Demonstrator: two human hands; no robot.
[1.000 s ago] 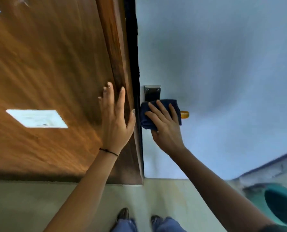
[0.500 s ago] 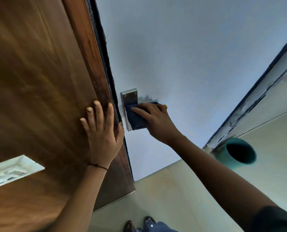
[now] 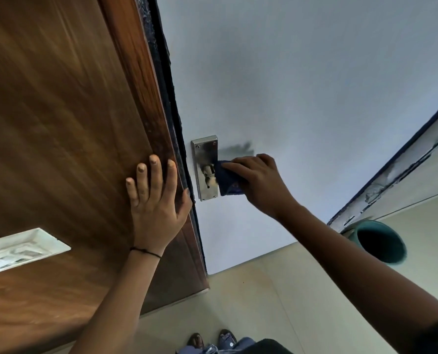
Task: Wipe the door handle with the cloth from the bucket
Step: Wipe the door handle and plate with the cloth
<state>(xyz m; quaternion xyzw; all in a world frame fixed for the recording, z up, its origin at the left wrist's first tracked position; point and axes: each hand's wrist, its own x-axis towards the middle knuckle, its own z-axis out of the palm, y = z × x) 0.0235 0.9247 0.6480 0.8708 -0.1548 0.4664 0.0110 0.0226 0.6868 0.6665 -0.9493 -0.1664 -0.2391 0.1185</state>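
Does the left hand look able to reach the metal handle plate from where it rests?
Probably yes: the left hand lies flat on the wooden door just beside the handle plate, whose upper part is bare; the right hand and blue cloth crowd its lower edge.

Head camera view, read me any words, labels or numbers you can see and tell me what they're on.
None can be read.
White sign on the wooden door: print too blurred to read.
Blue cloth in the right hand: a small pale mark, illegible.
Metal handle plate: no text.
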